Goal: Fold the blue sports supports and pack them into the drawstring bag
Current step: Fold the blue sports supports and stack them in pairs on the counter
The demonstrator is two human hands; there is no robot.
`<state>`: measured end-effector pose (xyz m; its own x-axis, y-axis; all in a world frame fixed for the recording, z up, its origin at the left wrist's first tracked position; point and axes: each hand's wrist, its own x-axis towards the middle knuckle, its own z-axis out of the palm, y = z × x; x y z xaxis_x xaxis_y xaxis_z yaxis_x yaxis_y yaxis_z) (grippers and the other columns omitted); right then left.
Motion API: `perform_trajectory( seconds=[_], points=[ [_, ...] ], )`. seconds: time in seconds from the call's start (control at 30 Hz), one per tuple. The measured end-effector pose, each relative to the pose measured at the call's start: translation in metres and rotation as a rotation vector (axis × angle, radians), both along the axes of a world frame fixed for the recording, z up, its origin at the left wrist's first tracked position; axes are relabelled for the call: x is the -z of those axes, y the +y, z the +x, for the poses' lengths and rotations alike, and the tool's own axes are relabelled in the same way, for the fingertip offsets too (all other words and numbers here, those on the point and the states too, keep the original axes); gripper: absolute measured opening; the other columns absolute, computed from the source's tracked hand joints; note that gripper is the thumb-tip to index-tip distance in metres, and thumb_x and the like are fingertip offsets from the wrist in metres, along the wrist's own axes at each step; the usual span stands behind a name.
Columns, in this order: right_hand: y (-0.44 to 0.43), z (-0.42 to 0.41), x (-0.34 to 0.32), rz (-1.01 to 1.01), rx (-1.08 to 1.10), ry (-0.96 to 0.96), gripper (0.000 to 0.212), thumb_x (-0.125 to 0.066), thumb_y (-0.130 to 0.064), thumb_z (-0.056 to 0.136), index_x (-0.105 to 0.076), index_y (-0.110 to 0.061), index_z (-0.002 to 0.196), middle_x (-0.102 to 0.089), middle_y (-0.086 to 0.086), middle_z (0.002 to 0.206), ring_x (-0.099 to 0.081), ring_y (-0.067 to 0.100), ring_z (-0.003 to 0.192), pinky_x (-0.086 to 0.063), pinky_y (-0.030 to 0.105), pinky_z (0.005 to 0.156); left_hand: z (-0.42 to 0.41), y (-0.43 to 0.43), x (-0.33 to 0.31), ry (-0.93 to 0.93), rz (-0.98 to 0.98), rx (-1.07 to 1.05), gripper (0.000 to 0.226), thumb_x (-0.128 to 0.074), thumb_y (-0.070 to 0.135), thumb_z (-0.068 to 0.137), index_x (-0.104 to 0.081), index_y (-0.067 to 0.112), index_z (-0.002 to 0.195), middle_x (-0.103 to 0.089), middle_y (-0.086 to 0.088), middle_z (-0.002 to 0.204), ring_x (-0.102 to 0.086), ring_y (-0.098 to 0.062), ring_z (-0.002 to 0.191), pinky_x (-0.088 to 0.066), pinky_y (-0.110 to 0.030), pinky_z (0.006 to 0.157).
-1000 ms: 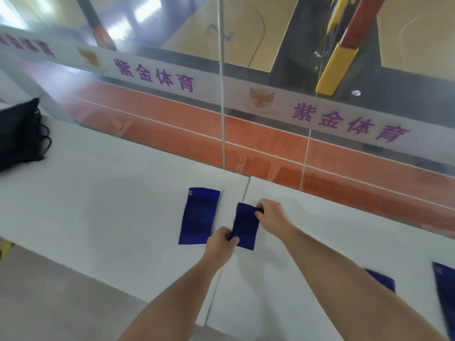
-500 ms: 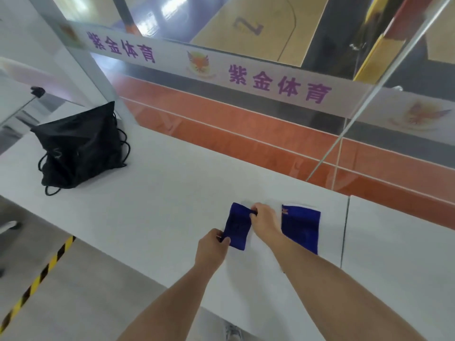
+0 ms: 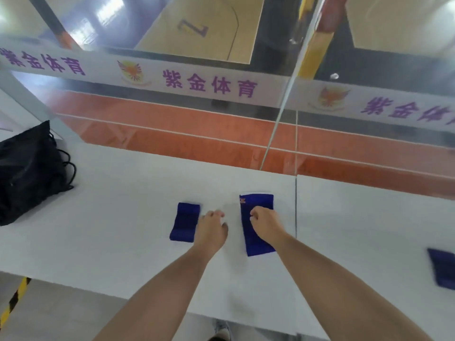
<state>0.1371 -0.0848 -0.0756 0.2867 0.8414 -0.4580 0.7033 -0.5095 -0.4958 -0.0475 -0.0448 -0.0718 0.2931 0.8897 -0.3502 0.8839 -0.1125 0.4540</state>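
Folded support [image 3: 184,222] is lying flat mid-desk [image 3: 123,207], long axis running near edge to far edge. Left hand [image 3: 212,230] is sitting just right of it, fingers loosely curled, holding nothing. Unfolded support [image 3: 257,203] is lying beside the desk seam, long axis near-to-far, logo end pointing at the far edge. Right hand [image 3: 266,225] is lying over it, fingers curled; cannot tell if pinching. Drawstring bag [image 3: 27,173] is sitting at the left end, well apart. Third support [image 3: 443,271] is showing blurred at the right edge.

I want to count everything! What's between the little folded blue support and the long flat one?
Just the left hand, over the white table, as the head view shows.
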Motion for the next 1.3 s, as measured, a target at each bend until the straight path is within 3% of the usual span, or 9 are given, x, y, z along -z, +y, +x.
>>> perform_trajectory(
  seconds=[0.23, 0.37, 0.53, 0.63, 0.8, 0.93, 1.03, 1.13, 1.3],
  points=[
    [-0.117, 0.156, -0.038, 0.005, 0.169, -0.063, 0.014, -0.055, -0.023, 0.094, -0.068, -0.020, 0.095, -0.070, 0.004, 0.098, -0.066, 0.028, 0.093, -0.044, 0.027, 0.070, 0.161, -0.071, -0.022, -0.087, 0.018, 0.235, 0.028, -0.054, 0.028, 0.097, -0.061, 0.018, 0.122, -0.063, -0.002, 0.119, -0.060, -0.022, 0.105, -0.053, -0.038, 0.088],
    [-0.204, 0.257, -0.047, 0.021, 0.238, -0.075, 0.012, -0.054, -0.022, 0.093, -0.062, -0.024, 0.084, -0.068, 0.001, 0.092, -0.063, 0.025, 0.086, -0.045, 0.028, 0.070, 0.262, -0.137, -0.030, -0.105, -0.001, 0.303, 0.027, -0.056, 0.028, 0.094, -0.064, 0.018, 0.118, -0.064, -0.001, 0.115, -0.061, -0.023, 0.106, -0.052, -0.040, 0.093],
    [-0.308, 0.366, -0.055, -0.026, 0.349, -0.100, 0.020, -0.049, -0.021, 0.096, -0.051, -0.026, 0.077, -0.060, -0.001, 0.086, -0.055, 0.021, 0.075, -0.041, 0.027, 0.060, 0.380, -0.227, -0.039, -0.091, -0.035, 0.416, 0.026, -0.054, 0.018, 0.093, -0.064, 0.022, 0.117, -0.061, 0.000, 0.111, -0.061, -0.020, 0.104, -0.048, -0.030, 0.083],
    [-0.354, 0.411, -0.060, -0.055, 0.406, -0.108, 0.033, -0.045, -0.018, 0.097, -0.044, -0.026, 0.065, -0.059, 0.001, 0.085, -0.052, 0.021, 0.073, -0.041, 0.028, 0.063, 0.433, -0.270, -0.042, -0.091, -0.054, 0.477, 0.025, -0.052, 0.015, 0.094, -0.064, 0.024, 0.114, -0.062, 0.003, 0.104, -0.061, -0.017, 0.096, -0.046, -0.028, 0.074],
    [-0.399, 0.452, -0.056, -0.069, 0.490, -0.081, 0.025, -0.046, -0.017, 0.095, -0.051, -0.023, 0.071, -0.060, 0.000, 0.084, -0.054, 0.019, 0.074, -0.043, 0.030, 0.065, 0.484, -0.308, -0.040, -0.047, -0.047, 0.558, 0.013, -0.053, 0.024, 0.095, -0.063, 0.022, 0.104, -0.066, 0.003, 0.095, -0.063, -0.018, 0.086, -0.049, -0.029, 0.068],
    [-0.417, 0.468, -0.043, -0.083, 0.513, -0.073, 0.016, -0.050, -0.021, 0.096, -0.055, -0.020, 0.080, -0.062, 0.001, 0.089, -0.057, 0.020, 0.079, -0.051, 0.032, 0.072, 0.504, -0.317, -0.028, -0.016, -0.040, 0.584, 0.018, -0.044, 0.029, 0.100, -0.059, 0.020, 0.098, -0.066, 0.001, 0.085, -0.061, -0.021, 0.076, -0.054, -0.038, 0.067],
    [-0.420, 0.476, -0.031, -0.089, 0.532, -0.065, 0.012, -0.052, -0.025, 0.096, -0.056, -0.021, 0.086, -0.062, -0.001, 0.091, -0.060, 0.021, 0.084, -0.051, 0.032, 0.076, 0.513, -0.316, -0.016, 0.032, -0.089, 0.594, 0.020, -0.041, 0.025, 0.101, -0.057, 0.027, 0.113, -0.070, -0.001, 0.096, -0.066, -0.023, 0.085, -0.056, -0.038, 0.075],
    [-0.416, 0.482, -0.019, -0.116, 0.535, -0.059, 0.010, -0.052, -0.026, 0.096, -0.056, -0.021, 0.088, -0.062, -0.002, 0.093, -0.060, 0.020, 0.084, -0.051, 0.030, 0.074, 0.522, -0.310, -0.004, 0.094, -0.140, 0.625, 0.036, -0.039, 0.011, 0.095, -0.052, 0.028, 0.124, -0.068, -0.004, 0.105, -0.066, -0.024, 0.088, -0.055, -0.036, 0.078],
    [-0.400, 0.488, 0.004, -0.171, 0.615, -0.017, 0.015, -0.053, -0.029, 0.093, -0.055, -0.020, 0.081, -0.062, -0.002, 0.082, -0.059, 0.019, 0.073, -0.053, 0.035, 0.069, 0.546, -0.289, 0.016, 0.088, -0.144, 0.593, 0.036, -0.040, 0.014, 0.097, -0.054, 0.023, 0.128, -0.062, -0.006, 0.122, -0.061, -0.026, 0.108, -0.049, -0.035, 0.086]
  ],
)
